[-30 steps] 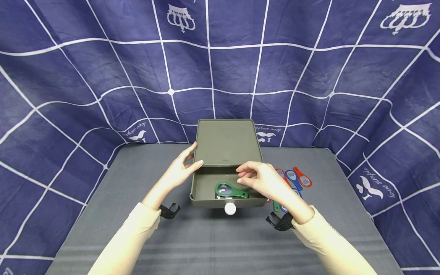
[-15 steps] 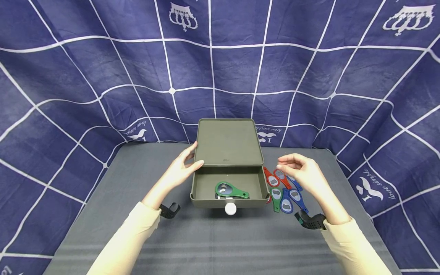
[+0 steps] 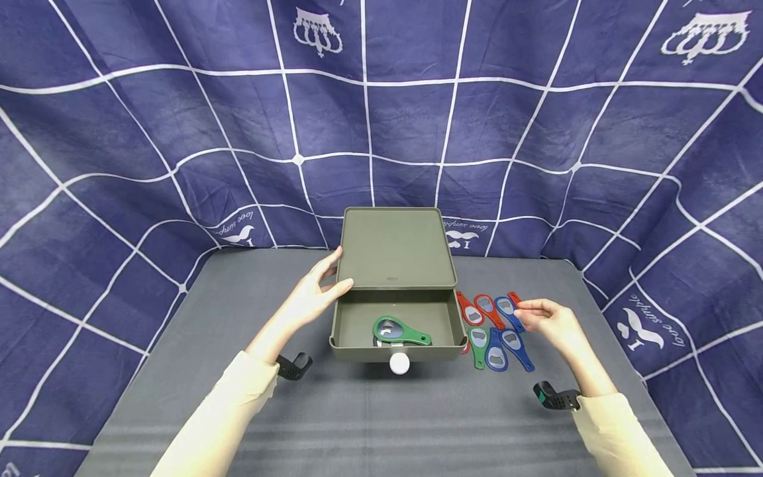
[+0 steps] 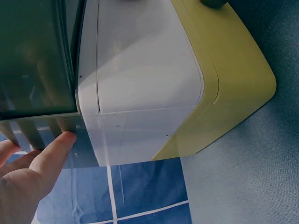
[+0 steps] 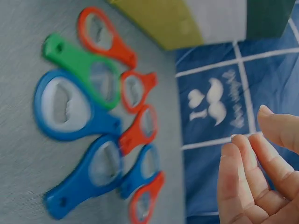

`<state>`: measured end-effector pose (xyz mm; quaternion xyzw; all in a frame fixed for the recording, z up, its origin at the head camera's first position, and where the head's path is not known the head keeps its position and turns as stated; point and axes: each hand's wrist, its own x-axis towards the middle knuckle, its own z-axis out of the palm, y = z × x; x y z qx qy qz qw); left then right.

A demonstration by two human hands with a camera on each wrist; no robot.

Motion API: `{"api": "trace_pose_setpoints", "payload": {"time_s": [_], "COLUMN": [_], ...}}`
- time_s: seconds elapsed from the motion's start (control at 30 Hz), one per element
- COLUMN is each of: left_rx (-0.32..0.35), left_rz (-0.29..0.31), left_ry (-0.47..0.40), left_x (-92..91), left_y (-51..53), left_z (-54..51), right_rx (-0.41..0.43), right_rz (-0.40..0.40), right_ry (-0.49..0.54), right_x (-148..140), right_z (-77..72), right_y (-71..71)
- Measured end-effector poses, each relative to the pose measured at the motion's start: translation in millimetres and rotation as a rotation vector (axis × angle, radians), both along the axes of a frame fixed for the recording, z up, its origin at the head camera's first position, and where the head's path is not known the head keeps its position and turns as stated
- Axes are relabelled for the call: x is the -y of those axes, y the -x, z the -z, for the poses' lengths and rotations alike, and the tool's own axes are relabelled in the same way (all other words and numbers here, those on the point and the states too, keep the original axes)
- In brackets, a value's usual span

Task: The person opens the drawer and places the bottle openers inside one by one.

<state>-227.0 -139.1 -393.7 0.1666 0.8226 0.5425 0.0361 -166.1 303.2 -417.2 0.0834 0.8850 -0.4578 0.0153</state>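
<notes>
A box with an olive-green top stands mid-table, its top drawer pulled out. Inside that drawer lies a green bottle opener, with something dark and metallic partly hidden beneath it. My left hand rests its extended fingers against the box's left side, thumb at the front corner. Over the right-hand group of bottle openers hovers my right hand; in the right wrist view its thumb and fingers are apart and hold nothing. Nearest to it are a blue bottle opener and a red bottle opener, the latter partly covered by the hand.
Right of the drawer lie several more bottle openers, among them a green bottle opener and a blue bottle opener. A white knob juts from the drawer front. Blue curtain hangs behind the grey table.
My right hand has left the drawer and moved right to the loose bottle openers. The left hand stays against the box, and the green opener in the drawer has not moved.
</notes>
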Motion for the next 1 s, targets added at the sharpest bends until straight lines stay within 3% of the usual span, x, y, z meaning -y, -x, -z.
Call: {"api": "trace_pose_setpoints", "payload": {"time_s": [0.33,0.47,0.57,0.7,1.0], "left_rx": [0.009,0.018,0.017,0.016,0.020], "left_rz": [-0.006,-0.009,-0.007,-0.006,-0.005], "left_ry": [-0.003,0.007,0.005,0.001,0.000], "left_x": [0.6,1.1,0.8,0.1,-0.8], "left_y": [0.1,0.9,1.4,0.9,-1.4], "left_z": [-0.3,1.3,1.8,0.6,-1.4], "right_rx": [0.105,0.125,0.124,0.139,0.129], "right_rz": [0.062,0.102,0.145,0.182,0.190], "right_ry": [-0.026,-0.141,-0.209,-0.209,-0.239], "right_x": [-20.8,-20.7,-20.1,-18.9,-13.3], "right_z": [56.7,72.3,79.4,84.3,89.1], "right_y": [-3.6,-7.4,-8.9,-9.1,-9.8]}}
